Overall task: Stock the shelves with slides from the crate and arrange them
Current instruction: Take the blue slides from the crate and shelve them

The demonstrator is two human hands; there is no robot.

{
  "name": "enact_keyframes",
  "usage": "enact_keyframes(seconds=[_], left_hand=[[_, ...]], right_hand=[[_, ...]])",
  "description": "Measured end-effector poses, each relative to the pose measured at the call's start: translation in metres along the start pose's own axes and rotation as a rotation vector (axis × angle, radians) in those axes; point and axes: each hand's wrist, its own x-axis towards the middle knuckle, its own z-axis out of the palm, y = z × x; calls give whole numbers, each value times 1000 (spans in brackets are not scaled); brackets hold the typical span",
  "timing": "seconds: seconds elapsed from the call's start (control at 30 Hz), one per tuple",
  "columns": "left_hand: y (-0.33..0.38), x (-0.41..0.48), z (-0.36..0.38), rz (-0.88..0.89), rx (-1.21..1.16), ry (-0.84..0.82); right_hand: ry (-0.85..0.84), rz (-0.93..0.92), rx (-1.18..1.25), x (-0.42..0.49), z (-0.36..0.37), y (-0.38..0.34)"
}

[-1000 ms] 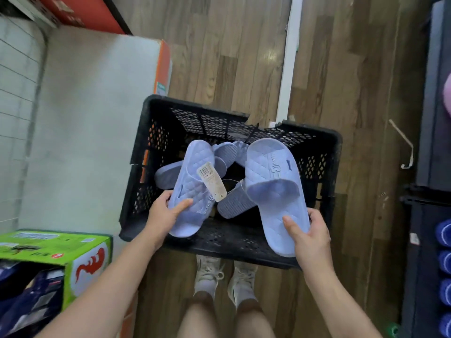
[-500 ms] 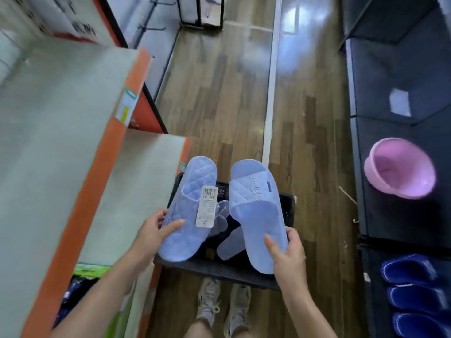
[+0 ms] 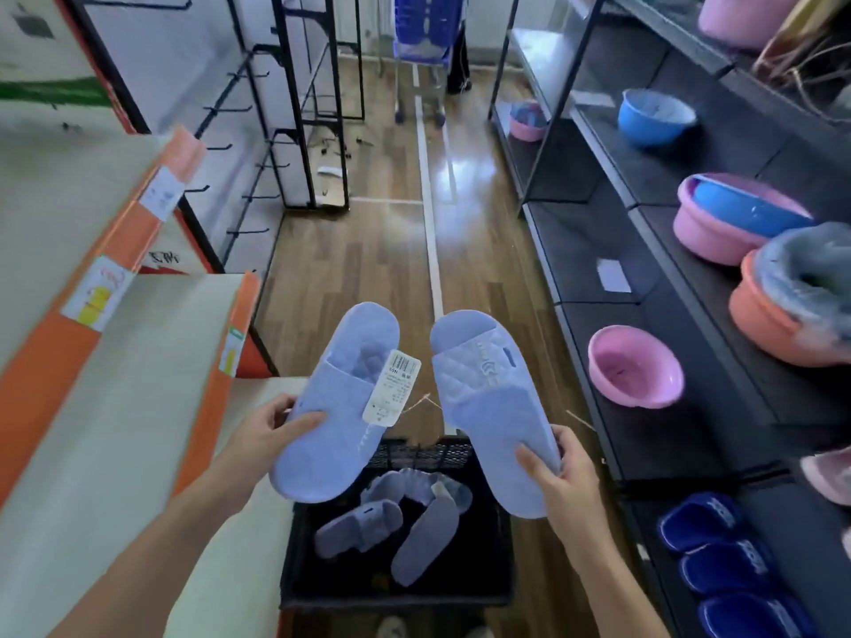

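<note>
I hold a pair of pale blue slides above the black crate. My left hand grips the heel end of the left slide, which carries a white price tag. My right hand grips the heel end of the right slide. A thin string joins the two slides. Down in the crate lie several more pale blue slides. Cream shelves with orange edges stand to my left.
Dark shelving runs along the right, holding pink basins, a blue basin, an orange tub and dark blue slides. A wooden-floor aisle stretches ahead to black wire racks and a cart.
Both hands lifted the pair of slides up out of the crate. My view rose from the crate to the aisle and the shelves.
</note>
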Motion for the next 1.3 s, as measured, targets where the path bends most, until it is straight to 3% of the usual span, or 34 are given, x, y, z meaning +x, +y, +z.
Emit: enact_keyframes(seconds=[0.3,0.7,1.0,1.3], left_hand=[[72,-5,48,139,56,-182],[101,-70,192,175,108,-528],[85,-181,318,219,193,-866],[39,-300,405,215,344,-1217]], right_hand=[[204,-79,58,-42,-71,-24],[630,-45,59,-176,-186,5],[967,6,153,-340,-250,40],[1283,119,233,-486,-268,78]])
